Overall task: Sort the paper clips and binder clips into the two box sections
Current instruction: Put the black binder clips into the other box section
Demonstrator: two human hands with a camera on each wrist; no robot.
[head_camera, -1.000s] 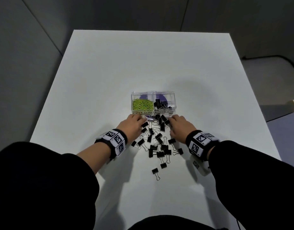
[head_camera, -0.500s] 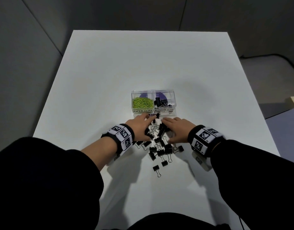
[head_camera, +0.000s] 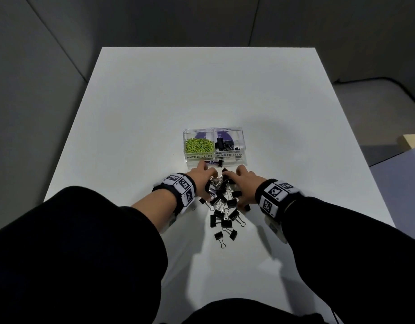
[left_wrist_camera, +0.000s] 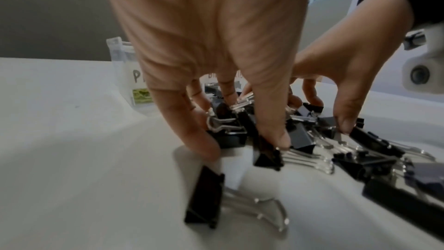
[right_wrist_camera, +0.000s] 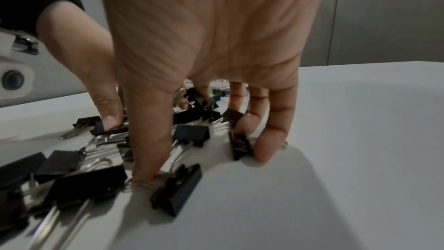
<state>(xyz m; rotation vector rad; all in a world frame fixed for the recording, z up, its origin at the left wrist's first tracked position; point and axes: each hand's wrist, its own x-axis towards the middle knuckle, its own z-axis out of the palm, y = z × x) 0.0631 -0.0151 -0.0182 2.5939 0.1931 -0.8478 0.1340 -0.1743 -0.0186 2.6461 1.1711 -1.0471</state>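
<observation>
Dozens of black binder clips [head_camera: 221,202] lie heaped at the frame's centre, just below the clear box [head_camera: 214,146]. The left hand [head_camera: 200,177] and right hand [head_camera: 245,183] cup the heap from either side, fingers curled into it and clasping clips (loose ones trail toward the lower edge). Green paper clips [head_camera: 199,145] fill the section lettered "PAPER CLIPS"; its neighbour reads "BINDER CLIPS". Bare white table [head_camera: 201,90] spreads wide above the box.
</observation>
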